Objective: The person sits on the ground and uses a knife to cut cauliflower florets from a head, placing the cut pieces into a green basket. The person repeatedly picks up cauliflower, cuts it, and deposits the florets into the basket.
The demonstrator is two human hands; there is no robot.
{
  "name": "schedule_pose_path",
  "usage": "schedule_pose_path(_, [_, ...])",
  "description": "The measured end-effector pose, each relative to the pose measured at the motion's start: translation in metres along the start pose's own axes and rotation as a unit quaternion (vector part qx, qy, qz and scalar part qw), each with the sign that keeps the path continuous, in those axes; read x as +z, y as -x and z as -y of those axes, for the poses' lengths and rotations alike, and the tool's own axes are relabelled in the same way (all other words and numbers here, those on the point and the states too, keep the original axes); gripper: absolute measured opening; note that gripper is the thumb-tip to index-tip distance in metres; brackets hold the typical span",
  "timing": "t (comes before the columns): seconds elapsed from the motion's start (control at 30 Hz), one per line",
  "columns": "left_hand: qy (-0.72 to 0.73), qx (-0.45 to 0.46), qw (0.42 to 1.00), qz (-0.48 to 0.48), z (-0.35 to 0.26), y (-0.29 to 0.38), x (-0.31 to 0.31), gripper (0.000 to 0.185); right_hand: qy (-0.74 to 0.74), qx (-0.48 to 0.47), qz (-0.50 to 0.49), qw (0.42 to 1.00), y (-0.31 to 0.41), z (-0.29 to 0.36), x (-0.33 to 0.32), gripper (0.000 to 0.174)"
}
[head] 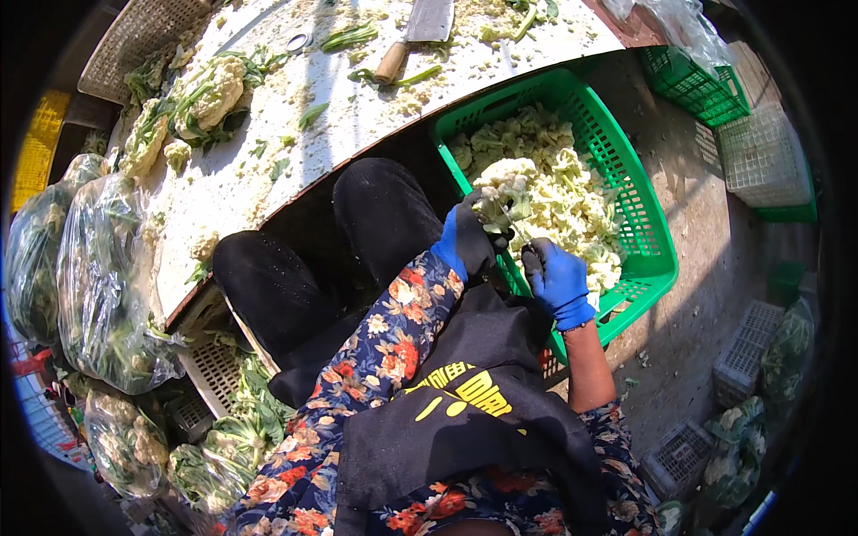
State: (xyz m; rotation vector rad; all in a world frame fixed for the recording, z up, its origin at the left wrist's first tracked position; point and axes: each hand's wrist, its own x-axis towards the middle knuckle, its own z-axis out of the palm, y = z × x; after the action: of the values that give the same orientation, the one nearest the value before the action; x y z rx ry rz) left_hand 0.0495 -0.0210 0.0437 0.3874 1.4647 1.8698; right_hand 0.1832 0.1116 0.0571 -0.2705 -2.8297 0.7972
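Note:
My left hand point(469, 236), in a blue and dark grey work glove, grips a cauliflower piece point(504, 186) over the near side of a green plastic crate point(653, 221). Close beside it, my right hand point(558, 276), gloved the same way, is closed around a small tool. A thin strip of that tool, apparently a knife blade point(515, 224), shows between the hands and points at the cut side of the cauliflower. Its handle is hidden in my fist. Cut cauliflower florets point(570, 194) are heaped in the crate below.
A white worktable point(355, 120) littered with crumbs carries a cleaver point(415, 40), a tape roll point(297, 43) and leafy cauliflower heads point(211, 94). Bagged cauliflowers point(100, 281) lie to the left. Stacked crates point(764, 154) stand at right on the concrete floor point(697, 228).

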Motion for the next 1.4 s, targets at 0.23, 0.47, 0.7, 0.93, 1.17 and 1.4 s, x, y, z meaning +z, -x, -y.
schedule_pose_path(0.23, [0.183,-0.243,0.926,-0.224,-0.014,-0.008,0.015,0.039,0.164,0.000,-0.022,0.986,-0.011,0.005,-0.001,0.021])
schedule_pose_path(0.47, [0.071,-0.098,0.957,-0.264,0.015,-0.015,0.017,0.044,0.172,-0.016,-0.008,0.985,-0.016,-0.011,0.000,0.023])
schedule_pose_path(0.7, [0.368,-0.200,0.905,-0.069,0.017,-0.015,-0.015,0.040,0.154,0.189,0.017,0.970,-0.011,-0.066,-0.038,0.027])
schedule_pose_path(0.93, [-0.099,0.211,0.968,-0.094,0.006,-0.013,0.011,0.034,-0.174,0.149,-0.078,0.970,0.015,-0.003,-0.040,0.021])
schedule_pose_path(1.17, [-0.026,0.104,0.973,-0.205,0.010,-0.021,0.016,0.044,-0.487,0.271,-0.017,0.830,0.004,0.036,-0.032,0.029])
schedule_pose_path(1.4, [-0.124,0.141,0.972,-0.140,0.005,-0.022,0.020,0.038,-0.322,0.185,-0.076,0.925,0.022,0.003,-0.021,0.039])
